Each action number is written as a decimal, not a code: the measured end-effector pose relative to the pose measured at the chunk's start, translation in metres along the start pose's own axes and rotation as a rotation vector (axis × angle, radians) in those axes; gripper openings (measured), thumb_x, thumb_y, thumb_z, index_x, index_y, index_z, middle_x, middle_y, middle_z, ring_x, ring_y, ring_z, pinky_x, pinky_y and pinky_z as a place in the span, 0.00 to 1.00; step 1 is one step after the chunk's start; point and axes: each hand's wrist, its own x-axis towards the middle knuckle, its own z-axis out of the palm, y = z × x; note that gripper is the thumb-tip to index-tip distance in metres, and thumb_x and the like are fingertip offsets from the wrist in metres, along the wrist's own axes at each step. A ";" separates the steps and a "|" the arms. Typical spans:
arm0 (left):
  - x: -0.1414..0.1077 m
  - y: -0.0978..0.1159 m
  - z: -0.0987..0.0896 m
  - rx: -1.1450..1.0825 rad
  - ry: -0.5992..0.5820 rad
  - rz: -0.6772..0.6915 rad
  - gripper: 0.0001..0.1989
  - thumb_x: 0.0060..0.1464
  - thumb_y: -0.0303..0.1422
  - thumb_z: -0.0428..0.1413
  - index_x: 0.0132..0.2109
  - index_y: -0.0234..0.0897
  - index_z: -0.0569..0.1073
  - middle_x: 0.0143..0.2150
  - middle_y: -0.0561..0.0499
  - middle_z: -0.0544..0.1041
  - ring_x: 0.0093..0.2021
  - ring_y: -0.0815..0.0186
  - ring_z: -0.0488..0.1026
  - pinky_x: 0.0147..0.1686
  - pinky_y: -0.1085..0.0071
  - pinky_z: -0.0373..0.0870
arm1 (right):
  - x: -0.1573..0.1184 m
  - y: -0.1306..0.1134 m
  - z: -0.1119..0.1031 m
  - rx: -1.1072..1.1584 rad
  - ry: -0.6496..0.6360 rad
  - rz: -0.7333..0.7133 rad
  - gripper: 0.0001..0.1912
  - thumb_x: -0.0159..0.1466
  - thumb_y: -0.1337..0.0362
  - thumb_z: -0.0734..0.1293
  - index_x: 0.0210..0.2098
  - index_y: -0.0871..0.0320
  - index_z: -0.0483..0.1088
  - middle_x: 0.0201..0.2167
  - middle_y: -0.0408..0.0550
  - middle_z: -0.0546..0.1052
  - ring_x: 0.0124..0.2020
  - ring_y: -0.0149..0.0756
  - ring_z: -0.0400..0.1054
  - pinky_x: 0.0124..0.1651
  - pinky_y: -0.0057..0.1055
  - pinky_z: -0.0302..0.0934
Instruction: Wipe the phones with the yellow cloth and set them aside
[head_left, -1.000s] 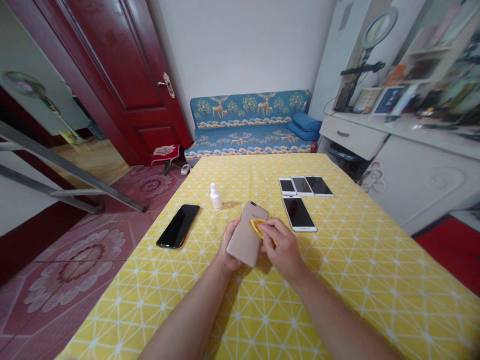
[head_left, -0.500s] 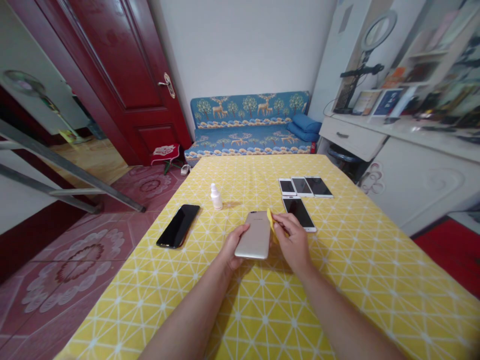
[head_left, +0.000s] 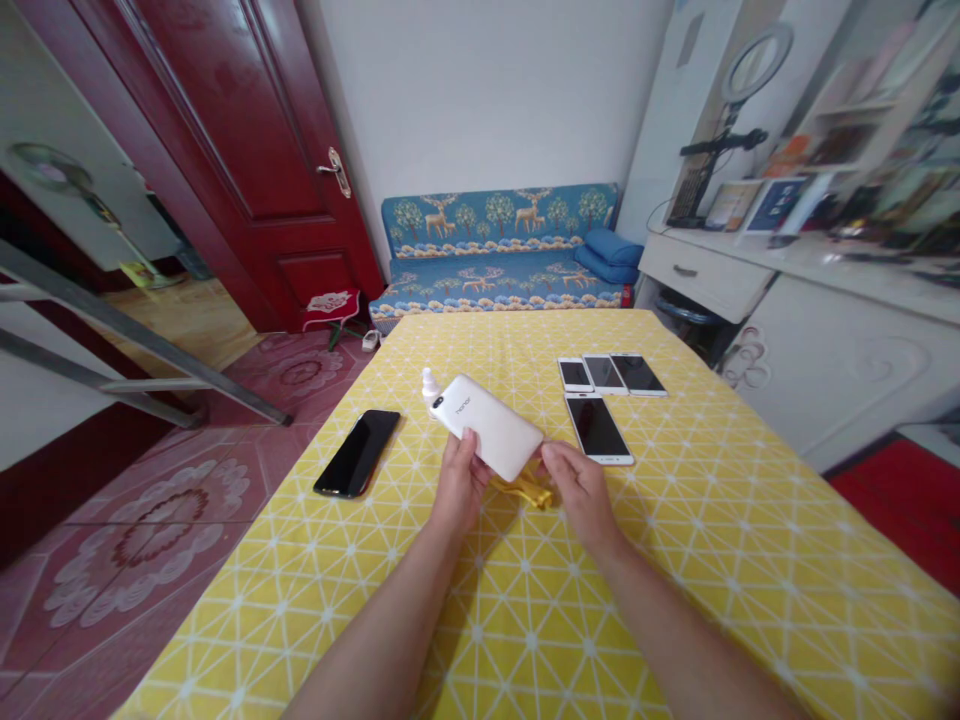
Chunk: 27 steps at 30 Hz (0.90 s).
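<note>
A pale gold phone (head_left: 491, 425), its back with the camera and lettering facing up, is tilted above the table. My left hand (head_left: 459, 485) grips its lower left edge, thumb on the back. My right hand (head_left: 577, 485) pinches the phone's lower right corner. A yellow cloth (head_left: 529, 488) hangs or lies under the phone between my hands; which hand touches it is unclear. The phone's top end partly hides a white bottle (head_left: 429, 384). To the left lies a black phone (head_left: 358, 453). A white-framed phone (head_left: 598, 428) is to the right of my right hand.
Three phones lie side by side farther back, a small one (head_left: 575, 374), a middle one (head_left: 604, 373) and a larger one (head_left: 637, 374). The yellow patterned tablecloth (head_left: 525, 640) covers the table. Beyond it is a blue sofa (head_left: 495, 270); a white cabinet (head_left: 840, 350) stands at the right.
The held phone has turned so that its top points to the upper left, near the bottle. The yellow cloth has moved from its right edge to below it. My right hand is now at its lower corner.
</note>
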 end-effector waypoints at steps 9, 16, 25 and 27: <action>-0.005 -0.003 0.000 0.141 -0.154 -0.084 0.18 0.51 0.39 0.62 0.47 0.35 0.72 0.42 0.45 0.79 0.40 0.59 0.76 0.40 0.63 0.73 | 0.005 -0.003 0.002 0.624 -0.032 0.452 0.30 0.56 0.37 0.65 0.33 0.61 0.73 0.16 0.41 0.70 0.14 0.24 0.60 0.16 0.22 0.54; -0.007 0.001 -0.001 0.153 -0.240 -0.088 0.20 0.45 0.39 0.66 0.44 0.32 0.76 0.37 0.44 0.79 0.33 0.62 0.75 0.34 0.69 0.71 | -0.002 -0.004 0.005 0.569 -0.251 0.611 0.20 0.51 0.50 0.73 0.33 0.60 0.72 0.20 0.44 0.74 0.15 0.28 0.65 0.18 0.23 0.60; -0.011 -0.001 -0.005 0.114 -0.272 -0.154 0.19 0.39 0.33 0.69 0.40 0.35 0.75 0.39 0.44 0.80 0.44 0.56 0.76 0.49 0.60 0.70 | -0.002 -0.013 -0.006 0.780 -0.574 0.748 0.19 0.55 0.52 0.71 0.37 0.61 0.73 0.19 0.38 0.67 0.13 0.15 0.42 0.15 0.17 0.36; -0.011 0.000 -0.002 0.067 -0.271 -0.128 0.22 0.42 0.39 0.68 0.44 0.38 0.74 0.37 0.47 0.79 0.46 0.57 0.76 0.52 0.58 0.68 | 0.000 -0.014 -0.006 0.753 -0.547 0.710 0.18 0.54 0.53 0.73 0.37 0.61 0.72 0.19 0.37 0.66 0.13 0.15 0.42 0.15 0.17 0.36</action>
